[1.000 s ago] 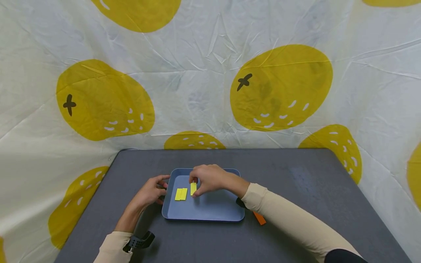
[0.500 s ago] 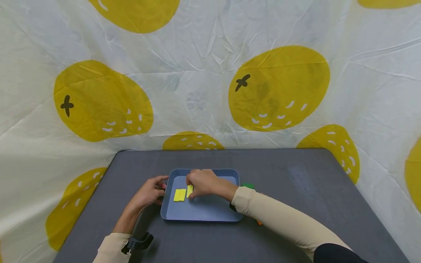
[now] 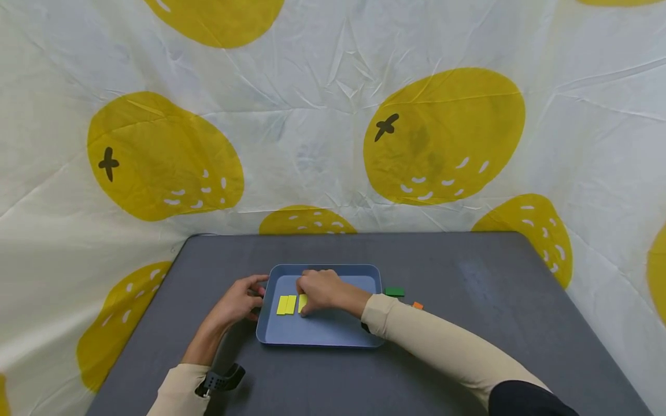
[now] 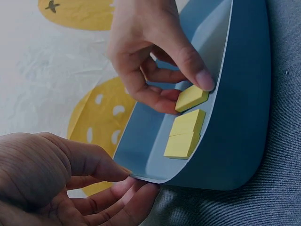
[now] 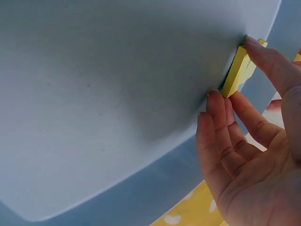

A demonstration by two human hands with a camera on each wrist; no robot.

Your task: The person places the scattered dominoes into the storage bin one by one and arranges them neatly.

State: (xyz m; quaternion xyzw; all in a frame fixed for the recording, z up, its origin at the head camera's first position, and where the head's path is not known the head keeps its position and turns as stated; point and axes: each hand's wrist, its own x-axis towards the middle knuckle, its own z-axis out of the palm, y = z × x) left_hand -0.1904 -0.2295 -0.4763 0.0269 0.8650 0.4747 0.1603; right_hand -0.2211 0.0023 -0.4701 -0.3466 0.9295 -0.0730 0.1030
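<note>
A blue-grey tray [image 3: 338,332] with a raised rim lies on the table. My left hand [image 3: 236,301] grips its left rim, the thumb [image 4: 101,162] on one side and fingers on the other in the left wrist view. Over the tray, my right hand [image 3: 325,290] pinches a flat yellow block [image 4: 192,98] by its two ends between thumb and fingers. Two more yellow blocks [image 4: 183,134] lie side by side in the tray, just left of the held one, with a narrow gap between. From the head, fingers partly hide the held block [image 3: 302,303].
Right of the tray, a green block [image 3: 394,292] lies on the dark grey table [image 3: 468,271]. An orange block [image 3: 418,305] is partly hidden by the right sleeve [image 3: 432,332]. A fruit-printed cloth [image 3: 312,156] hangs behind the table.
The right hand has moved left with the yellow block, bringing it closer to the other two. The green block has come into view from behind the right arm. The left hand stays at the rim.
</note>
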